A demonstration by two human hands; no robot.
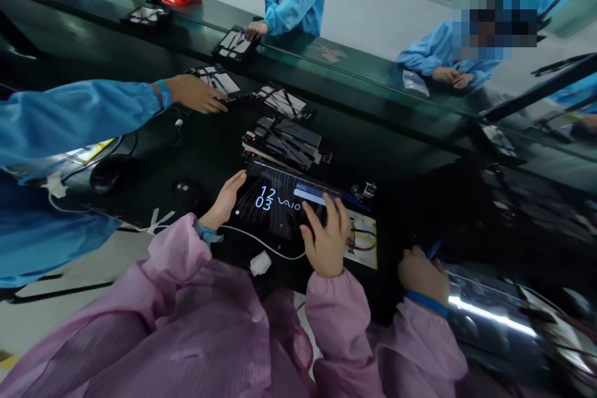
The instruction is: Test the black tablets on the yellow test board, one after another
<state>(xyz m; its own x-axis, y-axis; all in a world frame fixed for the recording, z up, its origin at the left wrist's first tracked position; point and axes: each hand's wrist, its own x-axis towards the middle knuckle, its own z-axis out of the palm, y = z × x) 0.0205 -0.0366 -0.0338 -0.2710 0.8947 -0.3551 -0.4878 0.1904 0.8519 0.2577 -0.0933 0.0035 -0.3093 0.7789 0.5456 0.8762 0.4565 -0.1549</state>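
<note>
A black tablet [275, 202] lies tilted before me with its screen lit, showing "12 03", the word VAIO and a notification box. My left hand [226, 199] grips the tablet's left edge, thumb along the front, the other fingers mostly hidden behind. Over the right part of the screen is my right hand [329, 233], its fingers spread and the tips at or just above the glass; contact is hard to tell. A white cable [261, 239] runs below the tablet. Beneath my right wrist's side lies a yellow-edged printed sheet [364, 239].
Beyond the tablet are stacked opened device units [284, 140] and another unit [282, 101]. A co-worker's hand [198, 93] reaches in from the left. At right, another person's hand [424, 277] holds a blue pen. A black mouse [189, 193] and crumpled white paper [260, 263] lie nearby.
</note>
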